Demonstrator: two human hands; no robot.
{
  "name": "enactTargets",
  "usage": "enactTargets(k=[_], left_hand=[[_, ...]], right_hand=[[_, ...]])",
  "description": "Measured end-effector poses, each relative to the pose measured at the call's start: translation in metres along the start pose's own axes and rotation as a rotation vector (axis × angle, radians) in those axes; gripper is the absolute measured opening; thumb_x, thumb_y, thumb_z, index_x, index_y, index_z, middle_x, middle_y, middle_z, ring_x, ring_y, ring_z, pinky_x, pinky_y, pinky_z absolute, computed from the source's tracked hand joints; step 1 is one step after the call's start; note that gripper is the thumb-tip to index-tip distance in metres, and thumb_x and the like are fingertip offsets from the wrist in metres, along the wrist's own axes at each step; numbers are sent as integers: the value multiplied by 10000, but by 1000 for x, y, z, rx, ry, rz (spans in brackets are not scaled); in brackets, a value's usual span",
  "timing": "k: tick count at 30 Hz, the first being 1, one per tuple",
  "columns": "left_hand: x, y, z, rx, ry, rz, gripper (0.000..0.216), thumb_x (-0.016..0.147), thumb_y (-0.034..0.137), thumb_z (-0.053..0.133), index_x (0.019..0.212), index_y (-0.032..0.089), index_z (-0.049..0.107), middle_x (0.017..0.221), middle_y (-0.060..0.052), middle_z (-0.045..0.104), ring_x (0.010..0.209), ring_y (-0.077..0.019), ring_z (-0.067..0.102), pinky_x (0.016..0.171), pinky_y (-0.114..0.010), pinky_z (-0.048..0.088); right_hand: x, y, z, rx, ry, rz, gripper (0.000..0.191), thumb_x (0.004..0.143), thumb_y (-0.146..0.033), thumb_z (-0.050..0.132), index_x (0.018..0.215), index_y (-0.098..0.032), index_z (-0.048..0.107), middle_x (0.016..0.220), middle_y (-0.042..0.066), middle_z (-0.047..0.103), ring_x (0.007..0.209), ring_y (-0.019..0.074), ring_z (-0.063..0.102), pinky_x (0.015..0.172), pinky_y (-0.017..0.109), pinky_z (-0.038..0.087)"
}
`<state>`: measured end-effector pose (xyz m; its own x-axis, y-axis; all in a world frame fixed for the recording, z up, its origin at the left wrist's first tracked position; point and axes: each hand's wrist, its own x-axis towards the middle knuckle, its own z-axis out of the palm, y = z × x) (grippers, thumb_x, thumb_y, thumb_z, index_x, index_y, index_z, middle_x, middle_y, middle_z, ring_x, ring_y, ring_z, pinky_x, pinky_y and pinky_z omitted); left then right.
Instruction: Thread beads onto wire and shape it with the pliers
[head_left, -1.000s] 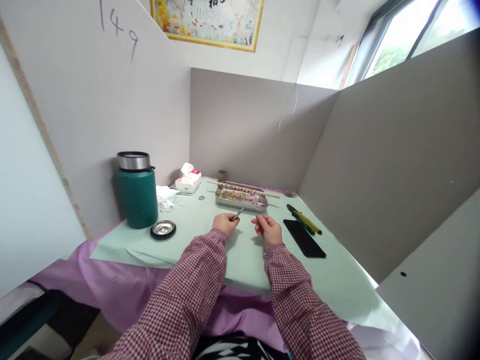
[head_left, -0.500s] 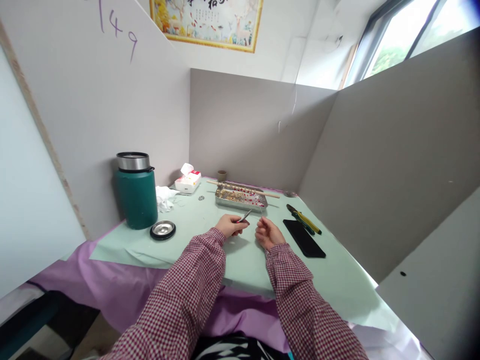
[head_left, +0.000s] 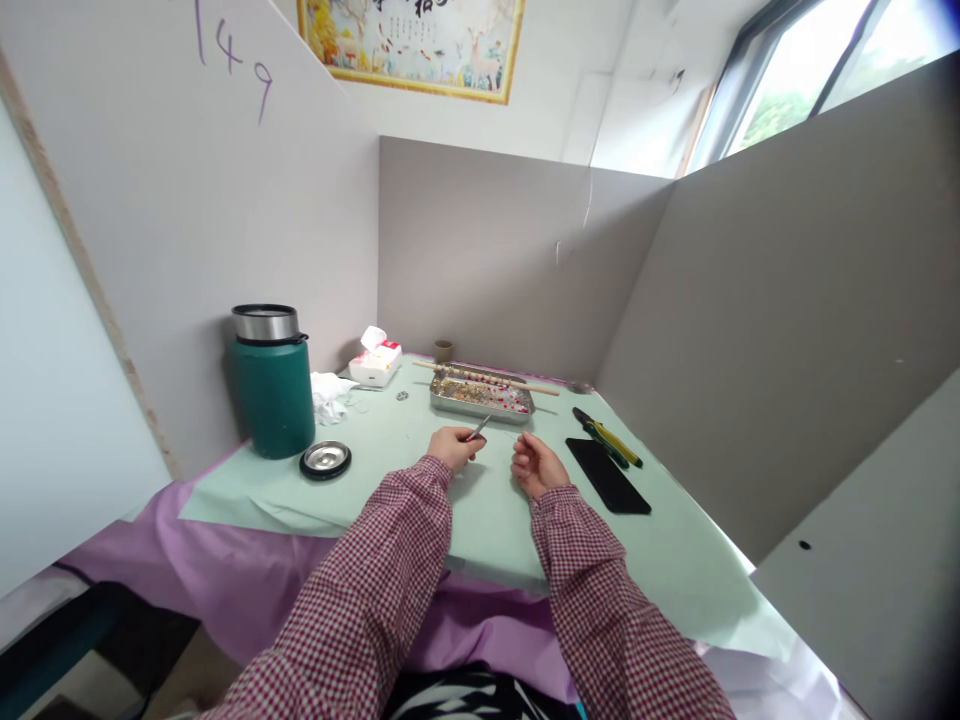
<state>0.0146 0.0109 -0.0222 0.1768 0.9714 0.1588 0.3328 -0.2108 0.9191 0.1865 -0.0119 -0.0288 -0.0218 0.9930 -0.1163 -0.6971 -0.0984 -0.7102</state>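
Note:
My left hand (head_left: 452, 449) is closed around a small pointed metal tool (head_left: 478, 428), with a hint of red near the grip; its exact kind is too small to tell. The tip points up and to the right, towards the metal tray (head_left: 480, 410). Across a short gap, my right hand (head_left: 538, 466) is pinched, thumb against fingers. Whatever it may hold is too fine to make out. Gold, red and pale beads lie in the tray behind my hands, and a wooden stick (head_left: 545, 390) rests across its far side.
Right of my hands lie a black phone-like slab (head_left: 609, 478) and yellow-green pliers (head_left: 616, 446). To the left stand a green flask (head_left: 273, 398), its lid (head_left: 326, 459), crumpled tissue (head_left: 328, 397) and a tissue pack (head_left: 376, 362). A small cup (head_left: 443, 351) is behind the tray. Partitions enclose the table.
My left hand has shifted a little to the left with the pointed tool, widening the gap between the hands. My right hand has barely moved.

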Motion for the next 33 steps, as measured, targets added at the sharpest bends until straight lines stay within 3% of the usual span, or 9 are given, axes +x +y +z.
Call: enactTargets(k=[6,12,18,28,33], left_hand=[[-3,5,-1,-94,-75,15,355,637,432,587,798,125,665,525,12,520,428,-55,407,435,-185,327],[-10,14,-3,-213,-354,106,384,636,412,603,858,104,658,522,15,509,437,-54,405,451,-189,329],[-7,10,-1,-160,-185,74,384,629,423,597,838,109,668,531,12,518,443,-55,405,456,-188,334],[-4,5,1,-74,-119,13,333,638,437,575,750,133,653,496,24,498,400,-57,391,396,-184,307],[0,1,3,-4,-17,-78,285,668,411,539,692,142,630,501,13,520,380,-65,403,388,-194,307]], right_hand=[[1,0,-1,7,-12,12,92,692,-220,616,658,-146,574,537,-17,604,361,30,427,307,137,240],[0,-3,-3,68,-8,27,100,683,-227,618,645,-157,557,500,-49,564,349,22,400,311,133,224],[-1,-2,-1,12,-32,26,126,678,-250,633,653,-155,553,503,-46,560,352,25,400,315,136,225],[-1,-1,-2,29,-116,42,139,685,-264,649,672,-158,560,533,-44,568,366,19,401,316,130,247],[-4,4,5,-130,-129,-140,194,658,-305,690,700,-152,578,586,-4,609,425,44,465,331,137,283]])
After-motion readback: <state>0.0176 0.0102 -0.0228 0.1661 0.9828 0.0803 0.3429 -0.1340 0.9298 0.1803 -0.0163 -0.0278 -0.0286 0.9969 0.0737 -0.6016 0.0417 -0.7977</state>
